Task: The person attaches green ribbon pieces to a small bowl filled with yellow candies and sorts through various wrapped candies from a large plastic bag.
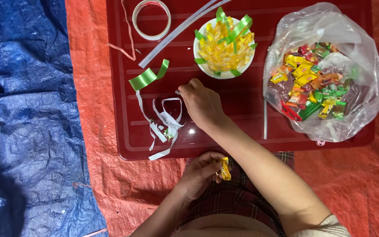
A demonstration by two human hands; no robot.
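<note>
A yellow wrapped candy (225,169) sits pinched in the left hand (198,174) below the red tray's (128,131) near edge. The right hand (202,103), fingers curled together, rests on bare tray beside curly white strips (165,125); a crinkly candy bag (325,70) lies well apart.

Left hand (197,173) pinches yellow candy (225,169); right hand (202,103) on red tray (242,109).

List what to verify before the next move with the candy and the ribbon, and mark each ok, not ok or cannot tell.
1. Left hand grips the yellow wrapped candy: ok.
2. Right hand is on the red tray, near the white strips: ok.
3. Right fingertips pinch something: cannot tell.
4. Loose green ribbon piece lies within reach: ok.
5. Tape roll stays on the tray: ok.
6. White bowl has spare room: not ok, heaped.
</note>
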